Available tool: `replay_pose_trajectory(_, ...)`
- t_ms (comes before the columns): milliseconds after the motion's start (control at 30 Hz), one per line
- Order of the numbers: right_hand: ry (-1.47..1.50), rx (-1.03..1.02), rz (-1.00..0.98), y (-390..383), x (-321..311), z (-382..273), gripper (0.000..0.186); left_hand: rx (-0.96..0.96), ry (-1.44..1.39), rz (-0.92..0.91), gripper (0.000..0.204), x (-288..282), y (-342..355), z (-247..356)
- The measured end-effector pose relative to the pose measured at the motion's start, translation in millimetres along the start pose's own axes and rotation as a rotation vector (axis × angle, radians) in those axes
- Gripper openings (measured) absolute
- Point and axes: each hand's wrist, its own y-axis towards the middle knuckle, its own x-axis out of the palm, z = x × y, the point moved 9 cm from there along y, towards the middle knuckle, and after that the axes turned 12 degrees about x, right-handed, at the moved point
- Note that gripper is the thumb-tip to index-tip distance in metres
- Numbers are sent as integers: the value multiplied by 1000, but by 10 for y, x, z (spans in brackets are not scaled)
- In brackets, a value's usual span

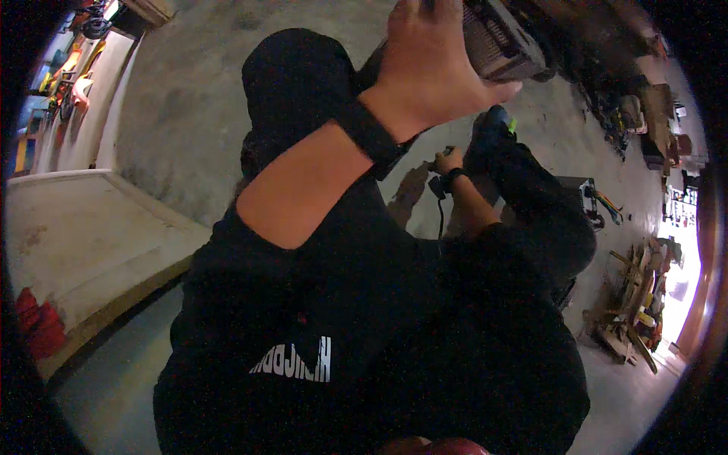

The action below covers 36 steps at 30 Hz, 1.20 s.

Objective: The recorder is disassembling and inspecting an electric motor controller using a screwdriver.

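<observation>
My left hand (428, 72), with a black band on its wrist, is raised at the top. It grips a dark metal box with a grille of small holes (497, 42), the thumb lying along the box's lower edge. The upper fingers run out of the picture. Lower down and farther from the camera, my right hand (450, 161) wears a dark watch and has its fingers closed round something small and dark that I cannot make out. A black cable (441, 216) hangs beside that wrist.
Beyond my right leg, a metal box with coloured wires (584, 189) rests on the floor. Scrap wood pieces (633, 311) and clutter line the right wall. At left are a pale low slab (91, 235) and a red cloth-like thing (38, 324).
</observation>
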Motion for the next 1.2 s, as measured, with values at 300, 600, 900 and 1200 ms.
replay_pose_trajectory(300,-164,128,-32,-535,147,-248,60,177,-39,81,117,6,-9,166)
replay_pose_trajectory(600,-125,98,16,-544,129,-162,47,125,64,35,118,59,-16,182)
replay_pose_trajectory(900,-174,149,-37,-487,136,-84,38,136,-42,-31,119,109,-35,190)
replay_pose_trajectory(1200,-221,142,-13,-537,-34,-187,42,200,36,8,118,120,-24,227)
